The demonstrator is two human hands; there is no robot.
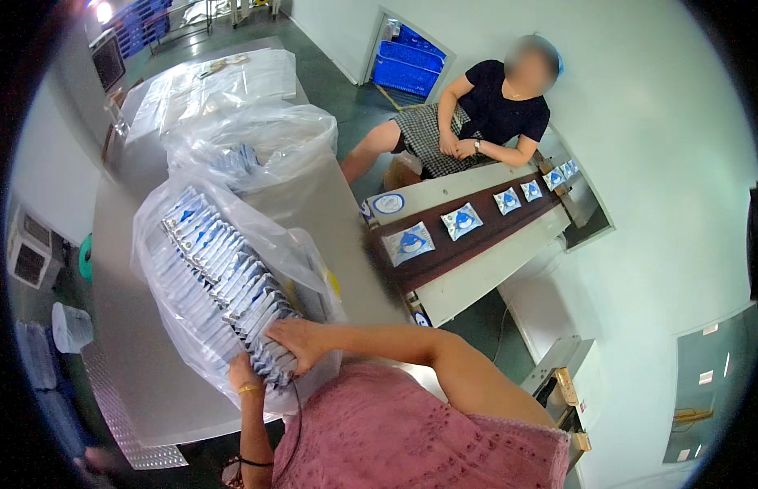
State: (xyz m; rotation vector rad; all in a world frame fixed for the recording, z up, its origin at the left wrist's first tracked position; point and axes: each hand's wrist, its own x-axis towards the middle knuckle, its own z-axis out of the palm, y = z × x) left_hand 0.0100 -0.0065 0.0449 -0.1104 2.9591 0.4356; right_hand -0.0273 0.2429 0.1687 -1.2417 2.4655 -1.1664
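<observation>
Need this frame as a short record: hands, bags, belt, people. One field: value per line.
Left hand: at the left side of the rows' near end; grip unclear
Right hand: on top of the packets at that end
Packets: silver-blue, in tight rows
Near bag: clear plastic, around the rows, on metal table
Second bag: clear, farther along, packets inside
Belt: dark, carrying packets in single file
Co-worker: seated beside belt, hands together

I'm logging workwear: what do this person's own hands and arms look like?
Both hands are ungloved. The left hand has a yellow band at its wrist and a dark band farther up. The right hand shows no band. The garment is pink.
</observation>
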